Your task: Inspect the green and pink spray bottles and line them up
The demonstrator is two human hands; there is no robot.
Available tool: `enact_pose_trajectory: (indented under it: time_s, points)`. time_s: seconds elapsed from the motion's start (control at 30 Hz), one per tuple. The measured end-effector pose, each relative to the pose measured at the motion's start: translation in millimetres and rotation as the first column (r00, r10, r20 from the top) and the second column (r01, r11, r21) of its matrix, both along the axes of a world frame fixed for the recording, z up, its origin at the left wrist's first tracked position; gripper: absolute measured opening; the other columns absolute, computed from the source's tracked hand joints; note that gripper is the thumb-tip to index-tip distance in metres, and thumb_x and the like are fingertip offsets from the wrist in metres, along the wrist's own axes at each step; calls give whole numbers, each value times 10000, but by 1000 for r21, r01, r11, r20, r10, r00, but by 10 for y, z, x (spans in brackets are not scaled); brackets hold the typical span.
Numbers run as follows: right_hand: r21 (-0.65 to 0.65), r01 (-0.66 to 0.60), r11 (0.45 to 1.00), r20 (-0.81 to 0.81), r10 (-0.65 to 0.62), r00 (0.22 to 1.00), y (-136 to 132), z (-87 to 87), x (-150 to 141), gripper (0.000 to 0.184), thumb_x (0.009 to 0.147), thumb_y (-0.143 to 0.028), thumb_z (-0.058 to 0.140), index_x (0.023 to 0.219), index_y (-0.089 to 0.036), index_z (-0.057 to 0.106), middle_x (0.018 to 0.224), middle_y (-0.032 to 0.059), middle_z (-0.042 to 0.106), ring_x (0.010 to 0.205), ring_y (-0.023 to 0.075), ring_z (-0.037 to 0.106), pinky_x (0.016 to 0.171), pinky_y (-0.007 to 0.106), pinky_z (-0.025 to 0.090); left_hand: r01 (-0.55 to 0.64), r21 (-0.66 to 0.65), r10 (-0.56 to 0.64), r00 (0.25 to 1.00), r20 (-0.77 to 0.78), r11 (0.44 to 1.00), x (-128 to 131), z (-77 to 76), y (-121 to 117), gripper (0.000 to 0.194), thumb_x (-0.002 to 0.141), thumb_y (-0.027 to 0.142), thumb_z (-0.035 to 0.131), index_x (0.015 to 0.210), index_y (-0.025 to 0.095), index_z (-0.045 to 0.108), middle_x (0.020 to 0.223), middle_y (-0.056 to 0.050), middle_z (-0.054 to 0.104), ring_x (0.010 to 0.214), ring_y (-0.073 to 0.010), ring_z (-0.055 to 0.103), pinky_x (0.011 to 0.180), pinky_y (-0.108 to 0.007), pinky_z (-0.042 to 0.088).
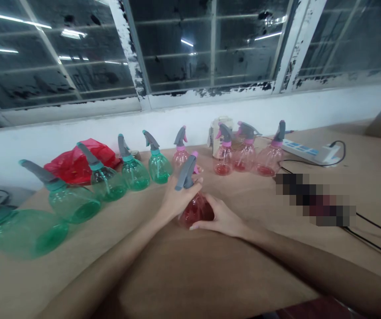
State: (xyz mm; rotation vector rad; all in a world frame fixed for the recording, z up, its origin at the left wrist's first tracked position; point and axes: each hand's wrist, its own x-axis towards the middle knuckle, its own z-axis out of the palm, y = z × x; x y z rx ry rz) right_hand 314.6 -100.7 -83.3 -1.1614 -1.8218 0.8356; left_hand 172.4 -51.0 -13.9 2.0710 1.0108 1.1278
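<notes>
A pink spray bottle (195,212) with a grey trigger head stands on the table in front of me, dark red liquid showing inside. My left hand (180,197) is wrapped round its neck, just below the trigger, and hides the collar. Lower down, my right hand (223,217) grips the bottle's body from the right, thumb at the front. Behind it is another pink spray bottle (180,155), partly covered by the one I hold.
Several green spray bottles (135,175) curve away to the left, before a red plastic bag (87,161). More pink spray bottles (223,161) stand right of centre, near a carton (221,126). A white power strip (306,150) and black cables (372,226) lie at the right, below the windows.
</notes>
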Motion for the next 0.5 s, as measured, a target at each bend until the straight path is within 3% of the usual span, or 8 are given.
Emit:
enact_pose_trajectory:
  time_s: [0.27,0.5]
  points:
    - [-22,-23,999,-4,23,1000,16,-18,32,746,616,-501,730,1256,-255,436,1232,76,563,1115,266,545,945,469,440,-5,-17,5,999,44,1000,21,-6,-29,240,782,277,569,1021,249,566,886,-1,678,778,-158,629,745,-277,476]
    - [14,-32,999,-7,32,999,16,-30,30,776,611,-484,738,1275,-247,416,1245,85,552,1137,271,529,953,476,434,-82,35,81,996,36,996,-5,-72,-28,199,755,323,599,935,238,608,785,-8,668,709,-167,630,686,-294,488]
